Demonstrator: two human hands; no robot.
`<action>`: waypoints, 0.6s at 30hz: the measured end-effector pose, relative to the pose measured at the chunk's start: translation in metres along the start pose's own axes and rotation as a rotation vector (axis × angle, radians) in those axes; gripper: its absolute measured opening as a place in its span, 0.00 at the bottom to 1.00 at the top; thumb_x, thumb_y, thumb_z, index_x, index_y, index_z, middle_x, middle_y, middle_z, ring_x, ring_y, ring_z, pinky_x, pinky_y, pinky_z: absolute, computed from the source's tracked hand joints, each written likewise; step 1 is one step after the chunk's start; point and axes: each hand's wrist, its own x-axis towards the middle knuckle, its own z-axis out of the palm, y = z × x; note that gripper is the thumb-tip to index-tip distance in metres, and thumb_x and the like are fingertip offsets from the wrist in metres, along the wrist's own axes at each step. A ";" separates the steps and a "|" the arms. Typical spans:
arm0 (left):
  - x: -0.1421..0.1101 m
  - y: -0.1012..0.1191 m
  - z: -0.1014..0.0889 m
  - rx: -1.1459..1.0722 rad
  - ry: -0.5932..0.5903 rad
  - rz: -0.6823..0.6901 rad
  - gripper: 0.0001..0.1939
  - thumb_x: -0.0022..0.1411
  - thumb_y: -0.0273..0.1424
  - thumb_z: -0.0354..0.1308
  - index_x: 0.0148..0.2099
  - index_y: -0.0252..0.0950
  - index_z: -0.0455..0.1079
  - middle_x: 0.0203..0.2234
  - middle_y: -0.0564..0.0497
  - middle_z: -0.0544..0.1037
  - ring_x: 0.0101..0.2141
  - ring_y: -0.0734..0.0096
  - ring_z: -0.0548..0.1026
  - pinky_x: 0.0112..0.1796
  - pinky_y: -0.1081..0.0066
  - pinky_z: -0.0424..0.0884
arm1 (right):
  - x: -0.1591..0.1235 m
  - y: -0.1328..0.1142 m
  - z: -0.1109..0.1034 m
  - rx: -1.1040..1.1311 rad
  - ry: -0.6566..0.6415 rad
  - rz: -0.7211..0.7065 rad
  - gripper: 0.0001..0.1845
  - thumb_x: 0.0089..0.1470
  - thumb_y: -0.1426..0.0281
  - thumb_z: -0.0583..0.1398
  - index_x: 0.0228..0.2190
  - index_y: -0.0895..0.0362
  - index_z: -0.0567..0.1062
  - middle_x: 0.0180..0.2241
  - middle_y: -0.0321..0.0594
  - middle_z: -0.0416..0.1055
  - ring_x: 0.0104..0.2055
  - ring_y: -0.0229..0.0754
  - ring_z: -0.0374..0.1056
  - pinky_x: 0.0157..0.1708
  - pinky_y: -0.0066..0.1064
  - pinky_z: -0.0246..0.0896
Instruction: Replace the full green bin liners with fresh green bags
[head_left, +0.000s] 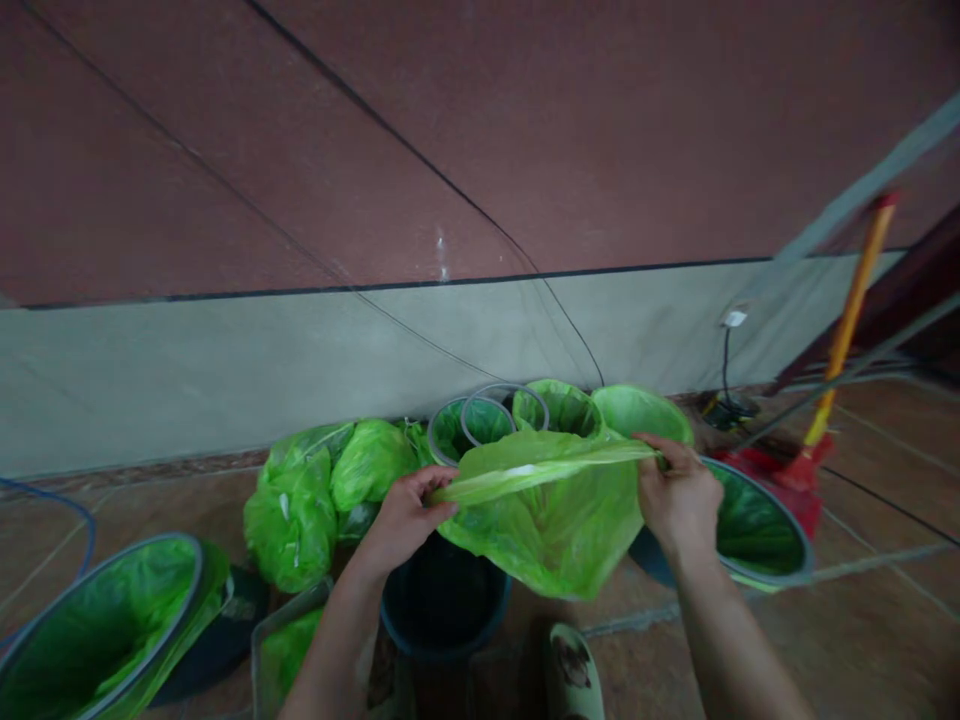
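A light-green plastic bag [555,520] is stretched between my two hands, its top edge pulled nearly straight and its body hanging down. My left hand [411,515] pinches one end of that edge. At the other end, my right hand [679,495] is closed on the bag. Below my left hand stands a dark bin [446,600] with no liner showing in it. Behind the bag, a loose grey ring [541,408] rests over a bin lined in green [450,425]. The bag hides part of the bins behind it.
Lined bins stand at the left [191,600] and right [799,550]. Tied green bags [292,520] lie against the wall. A red dustpan [806,480] with a yellow handle is at the right. My slippered foot [576,670] is below.
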 end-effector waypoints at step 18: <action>0.002 -0.013 -0.034 0.098 0.824 -0.218 0.20 0.44 0.24 0.54 0.43 0.36 0.72 0.32 0.50 0.76 0.30 0.65 0.75 0.35 0.65 0.72 | 0.009 0.010 -0.001 0.514 0.250 0.391 0.25 0.38 0.74 0.55 0.40 0.63 0.80 0.27 0.42 0.74 0.19 0.35 0.60 0.20 0.27 0.56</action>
